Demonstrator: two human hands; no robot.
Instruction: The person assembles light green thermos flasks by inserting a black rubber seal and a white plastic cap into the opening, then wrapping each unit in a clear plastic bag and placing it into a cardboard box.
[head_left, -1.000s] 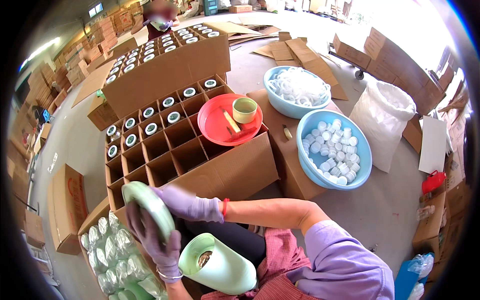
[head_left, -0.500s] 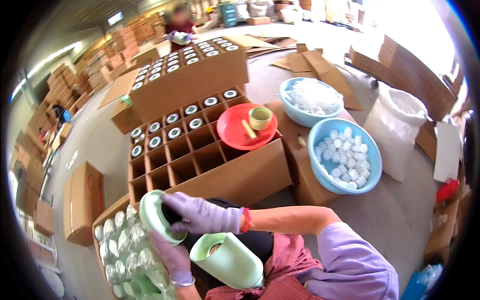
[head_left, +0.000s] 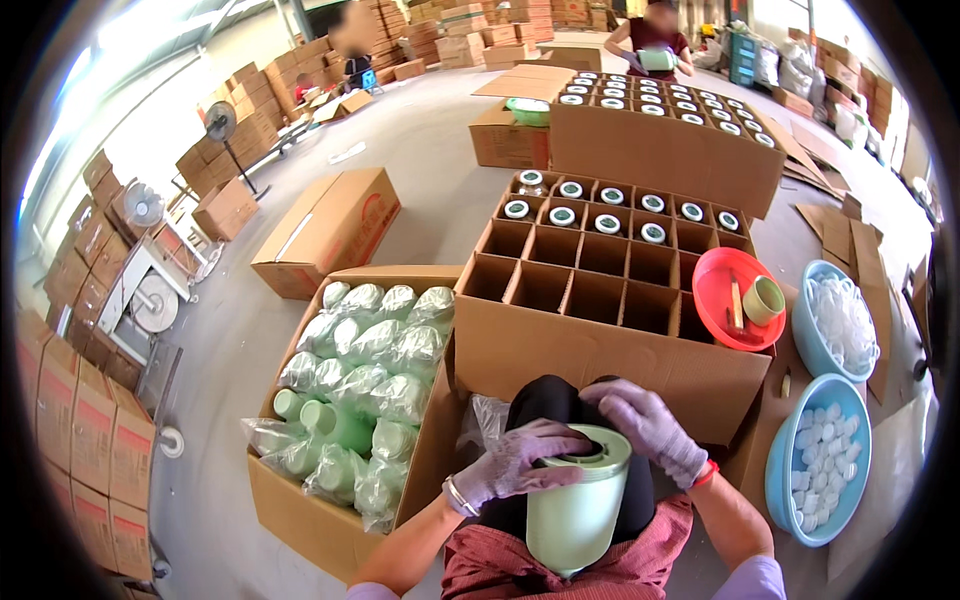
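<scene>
A pale green, jug-like vessel (head_left: 575, 525) stands nearly upright in my lap. On its mouth sits a matching green top piece (head_left: 612, 452) with a dark opening. My left hand (head_left: 525, 465), in a grey-purple glove, grips this top piece from the left, fingers across the dark opening and thumb along the near side. My right hand (head_left: 648, 428), gloved alike, is at the far right of the rim with fingers spread and bent; whether its fingertips touch the rim is unclear. The left fingers hide part of the opening.
To the left, a carton (head_left: 290, 490) holds plastic-wrapped green vessels. Ahead is a divided carton (head_left: 590, 340) with several white-lidded vessels; a red basin (head_left: 712, 290) rests on its right corner. Blue basins (head_left: 776, 455) with white caps and clear plastic pieces stand right. A co-worker (head_left: 655, 40) stands behind.
The top piece, held apart at the left before, is now on the vessel. The vessel has gone from tilted to nearly upright. My right hand has left the dark opening; the view has turned left.
</scene>
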